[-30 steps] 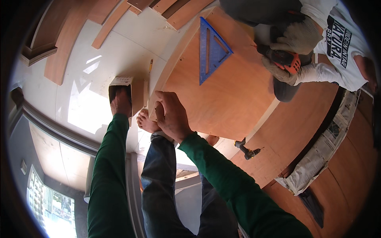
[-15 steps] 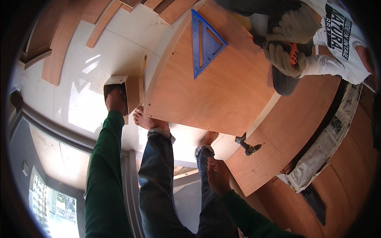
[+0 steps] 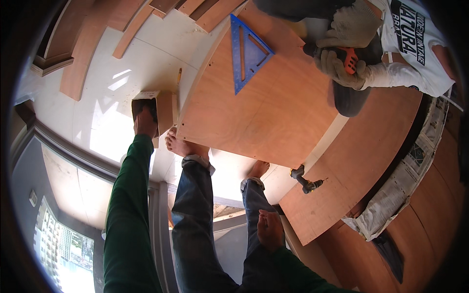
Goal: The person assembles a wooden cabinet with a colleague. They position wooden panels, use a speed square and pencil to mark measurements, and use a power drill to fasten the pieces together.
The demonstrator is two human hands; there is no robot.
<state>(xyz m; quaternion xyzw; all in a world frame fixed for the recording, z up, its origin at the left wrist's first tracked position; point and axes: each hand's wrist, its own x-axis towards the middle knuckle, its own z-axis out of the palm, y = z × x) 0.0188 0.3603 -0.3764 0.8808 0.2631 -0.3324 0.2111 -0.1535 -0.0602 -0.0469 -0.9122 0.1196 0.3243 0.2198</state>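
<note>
My left hand (image 3: 144, 121) reaches into a small open cardboard box (image 3: 165, 110) on the pale floor, and its fingers are hidden inside. My right hand (image 3: 269, 228) rests on my right thigh and holds nothing. My bare feet stand at the near edge of a large plywood board (image 3: 273, 112). A blue triangular square (image 3: 247, 51) lies on the board's far part.
Across the board a co-worker in work gloves holds an orange power drill (image 3: 348, 56). A second drill (image 3: 306, 180) lies by another plywood sheet (image 3: 371, 161). A pencil (image 3: 179, 75), wood strips (image 3: 80, 63) and newspaper (image 3: 405, 183) lie around.
My right hand has left the board's edge near the box and dropped onto my right thigh. My left hand stays at the box. The co-worker's drill shifted slightly.
</note>
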